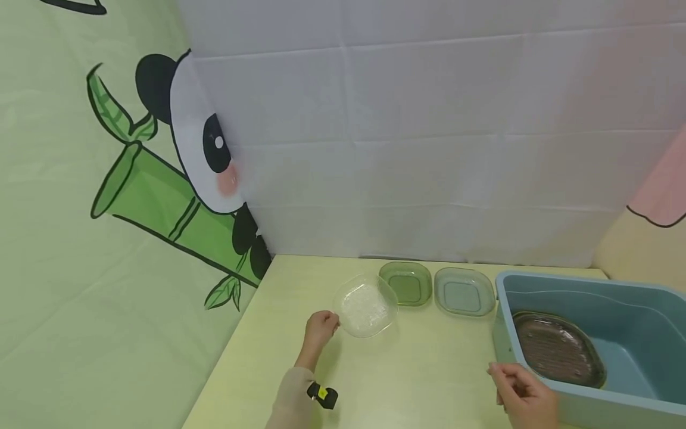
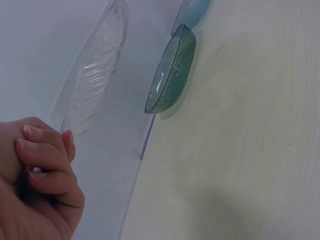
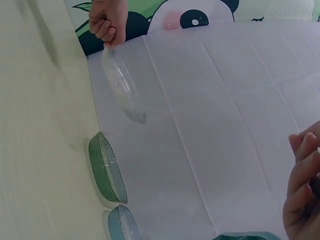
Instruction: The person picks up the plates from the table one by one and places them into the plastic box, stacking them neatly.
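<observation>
My left hand (image 1: pixel 320 329) pinches the rim of a clear glass plate (image 1: pixel 367 306) between thumb and fingers. In both wrist views the plate hangs tilted above the table. Just beyond it on the table sits a green glass dish (image 1: pixel 405 284), with a pale blue glass dish (image 1: pixel 464 292) to that dish's right. My right hand (image 1: pixel 524 394) hovers by the near left corner of a blue plastic tub (image 1: pixel 509 333), its fingers loosely curled around nothing. Inside the tub a dark brown glass dish (image 1: pixel 559 349) leans against the left wall.
The pale yellow table (image 1: pixel 418 381) meets a white cloth backdrop (image 1: pixel 429 179) behind the dishes. A green panda-print cloth (image 1: pixel 80 286) hangs along the left side. The tub takes up the table's right side.
</observation>
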{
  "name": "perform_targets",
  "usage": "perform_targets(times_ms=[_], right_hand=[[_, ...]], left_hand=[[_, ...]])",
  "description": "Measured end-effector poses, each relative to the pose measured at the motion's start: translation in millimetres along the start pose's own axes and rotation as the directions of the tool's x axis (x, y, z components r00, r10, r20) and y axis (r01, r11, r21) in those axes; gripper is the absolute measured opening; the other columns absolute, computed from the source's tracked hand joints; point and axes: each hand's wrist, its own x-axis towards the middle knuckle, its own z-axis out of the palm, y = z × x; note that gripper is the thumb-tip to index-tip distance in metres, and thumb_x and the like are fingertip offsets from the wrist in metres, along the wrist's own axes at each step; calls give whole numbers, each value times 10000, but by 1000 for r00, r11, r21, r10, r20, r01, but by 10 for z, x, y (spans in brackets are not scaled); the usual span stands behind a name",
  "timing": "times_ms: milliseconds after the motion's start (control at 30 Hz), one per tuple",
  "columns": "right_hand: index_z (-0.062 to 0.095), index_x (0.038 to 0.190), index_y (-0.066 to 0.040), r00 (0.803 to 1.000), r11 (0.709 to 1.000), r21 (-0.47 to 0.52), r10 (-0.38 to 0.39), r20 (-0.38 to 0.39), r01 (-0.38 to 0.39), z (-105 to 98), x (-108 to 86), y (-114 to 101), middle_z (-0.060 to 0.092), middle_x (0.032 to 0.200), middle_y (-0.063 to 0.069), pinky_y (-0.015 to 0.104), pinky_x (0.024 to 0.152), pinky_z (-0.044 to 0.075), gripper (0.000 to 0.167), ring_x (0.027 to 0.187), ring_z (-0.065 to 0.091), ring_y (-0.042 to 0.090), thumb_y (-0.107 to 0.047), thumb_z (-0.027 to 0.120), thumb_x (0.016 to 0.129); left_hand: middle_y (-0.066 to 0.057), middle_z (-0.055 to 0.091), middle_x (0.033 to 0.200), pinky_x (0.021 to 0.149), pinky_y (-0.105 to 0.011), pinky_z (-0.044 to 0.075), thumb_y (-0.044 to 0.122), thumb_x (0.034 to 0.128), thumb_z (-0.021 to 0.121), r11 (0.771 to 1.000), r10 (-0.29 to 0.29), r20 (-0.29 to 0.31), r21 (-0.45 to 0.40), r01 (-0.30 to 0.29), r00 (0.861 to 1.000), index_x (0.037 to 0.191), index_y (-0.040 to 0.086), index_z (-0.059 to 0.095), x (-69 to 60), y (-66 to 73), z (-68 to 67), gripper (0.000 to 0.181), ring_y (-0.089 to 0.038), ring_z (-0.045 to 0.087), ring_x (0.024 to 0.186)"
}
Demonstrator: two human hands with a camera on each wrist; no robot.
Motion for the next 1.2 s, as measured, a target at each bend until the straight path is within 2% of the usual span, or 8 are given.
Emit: perform_targets(times_ms=[133,267,433,567,767,933,1033,1200], right_hand=[[660,659,-55,999,999,-48,25,47,-23,53,-29,33,421,384,-97,194,353,321,158,319,361,49,20,661,798],[667,703,-92,986,989,-142,65,155,-43,92,-37,77,436,411,-97,203,374,335,125,345,378,60,-90,666,828],[656,714,-138,940,976,-218,75,333,-1,124,-58,132,459,443,-91,215,395,358,123,372,397,56,-160,667,835],[658,723,-134,903,972,-236,114,414,-14,139,-63,156,481,465,-63,221,415,371,111,386,409,52,-163,666,829],[669,777,-121,851,942,-320,248,462,-101,147,-28,218,511,507,-39,217,449,368,150,422,431,66,-237,630,862],[655,795,-142,816,914,-392,302,493,-102,139,-5,316,521,531,-47,215,476,355,214,447,444,71,-323,586,887],[650,821,-144,788,899,-428,331,519,-96,149,14,380,529,552,-48,221,502,348,270,465,451,80,-384,552,895],[642,822,-133,747,900,-428,339,572,-80,194,18,478,544,560,-34,229,515,360,341,465,463,100,-430,502,911]], left_hand=[[55,418,490,442,-223,301,66,770,490,999,34,42,15,-34,999,642,16,571,-88,94,-8,159,-92,339,445],[60,410,483,433,-214,288,54,774,499,994,100,95,40,-105,990,628,9,561,-186,224,5,165,-86,332,435],[66,406,482,425,-210,280,49,795,507,980,177,210,54,-192,962,619,-9,550,-336,355,51,189,-76,329,430],[71,407,490,426,-204,292,44,803,501,966,217,263,79,-245,940,598,14,526,-418,411,94,209,-59,336,431],[70,420,503,441,-196,311,27,793,484,945,256,335,114,-308,907,607,-5,545,-500,462,168,199,-46,364,447],[71,412,490,430,-183,298,18,769,502,934,269,392,116,-337,880,599,-14,557,-565,473,268,181,-23,359,429],[75,409,478,426,-173,292,13,763,505,937,268,423,94,-336,866,586,-20,545,-601,474,315,185,-14,351,417],[86,397,459,422,-163,279,8,761,495,942,255,458,82,-326,852,579,-23,535,-638,468,358,189,-12,333,406]])
